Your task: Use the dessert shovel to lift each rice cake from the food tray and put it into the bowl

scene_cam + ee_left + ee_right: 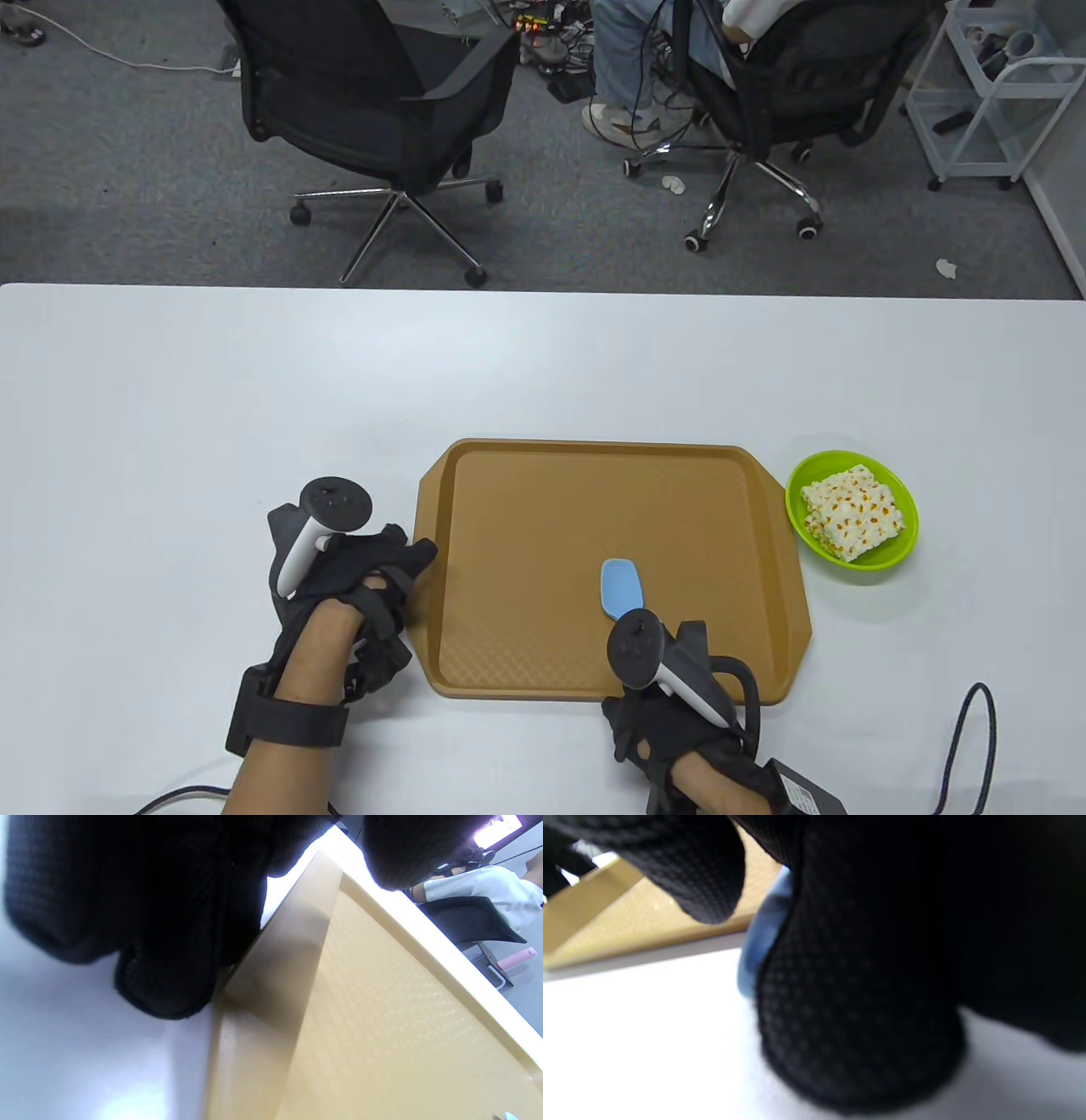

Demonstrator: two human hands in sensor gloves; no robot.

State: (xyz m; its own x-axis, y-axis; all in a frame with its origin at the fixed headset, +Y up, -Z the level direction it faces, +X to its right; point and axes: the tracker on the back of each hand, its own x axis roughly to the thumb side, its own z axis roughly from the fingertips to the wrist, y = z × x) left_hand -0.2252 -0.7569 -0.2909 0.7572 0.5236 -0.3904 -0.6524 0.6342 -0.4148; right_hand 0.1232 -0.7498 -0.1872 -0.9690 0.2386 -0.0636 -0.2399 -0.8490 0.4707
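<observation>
- The right hand (pixel 670 722) sits at the near edge of the brown food tray (pixel 526 679), its tracker (pixel 653 658) on top; its fingers (pixel 857 1018) are curled round the handle of the blue dessert shovel (pixel 621 587), as the right wrist view shows, with blue (pixel 763 929) pressed against the gloved finger
- The shovel's blade juts out just beyond those fingers, over the tray floor; whether it touches the floor I cannot tell
- The rice cakes (pixel 851 512) lie stacked in the green bowl (pixel 899 560), which stands on the white table (pixel 212 382) just beside the tray's right rim, well beyond and to the right of the right fingers; the tray floor shows no cake on it
- The left hand (pixel 356 577) rests on the table at the tray's left edge; its fingertips (pixel 169 984) touch the rim, the thumb tip lying over it; the fingers look loosely bent and grip nothing that I can see
- In the left wrist view the tray's rim (pixel 271 955) runs right under the dark fingers, with the textured floor stretching away past them
- Beyond the table stand two black office chairs (pixel 365 93); a person sits in the right one (pixel 645 59); a white trolley (pixel 993 93) is at the far right
</observation>
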